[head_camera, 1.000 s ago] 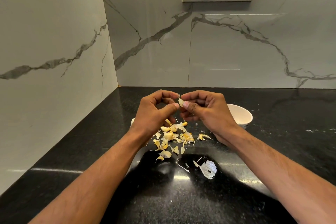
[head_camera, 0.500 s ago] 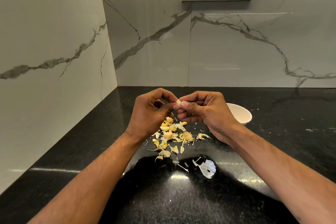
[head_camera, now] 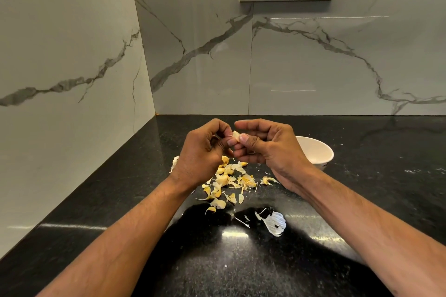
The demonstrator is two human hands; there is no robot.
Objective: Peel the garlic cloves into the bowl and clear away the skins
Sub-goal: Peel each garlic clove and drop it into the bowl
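Item: one small pale garlic clove (head_camera: 236,136), being held above the glossy black speckled stone worktop (head_camera: 96,200), well clear of it. The left hand (head_camera: 201,152) is curling its fingers and thumb against the clove's left side; the right hand (head_camera: 263,143) is pinching the clove with thumb and curled fingers, index finger arching over it. Both hands are meeting at the clove. Below them, a scattered heap of yellowish and white papery garlic skins (head_camera: 229,182) is lying on the worktop. A round white ceramic bowl (head_camera: 316,153) is standing just right of the right hand, partly hidden by it; its contents cannot be seen. A larger white skin fragment (head_camera: 275,223) is lying nearer the viewer.
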